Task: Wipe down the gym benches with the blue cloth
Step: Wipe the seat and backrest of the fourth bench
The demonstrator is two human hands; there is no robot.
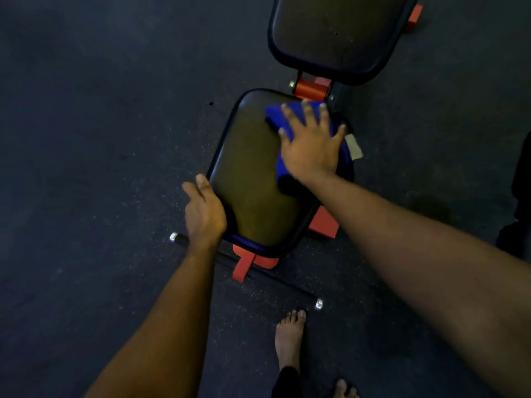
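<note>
A lot was hard to see, because the room was dark and a bit blurry. The back pad point(342, 33) of the gym bench sat at 1 o'clock, and its far end was cut off by the top edge. At 3 o'clock a dark shape point(520, 196) ran off the side; I could not tell what it was. Down at 6 o'clock one bare foot point(288, 337) stood on the floor point(86, 110), and only the toes of the other foot point(344, 389) showed.

The blue cloth point(287, 116) lay on the seat pad point(250, 168), up at the pad's 1 o'clock corner. Most of it was hidden under the right hand point(311, 150). That hand lay flat on the cloth with its fingers point(307, 110) spread wide. A small white tag point(354, 146) stuck out of the cloth at the hand's 3 o'clock side – it was too blurry to read any words on it.

The left hand point(204, 214) rested on the pad's edge at 8 o'clock. Its thumb pointed up along the edge, but the other fingers were mostly hidden – I could not tell if they were curled or straight.

Red frame parts point(311, 89) peeked out between the two pads. A black bar point(275, 280) with shiny ends lay on the floor, partly hidden under the left arm.
</note>
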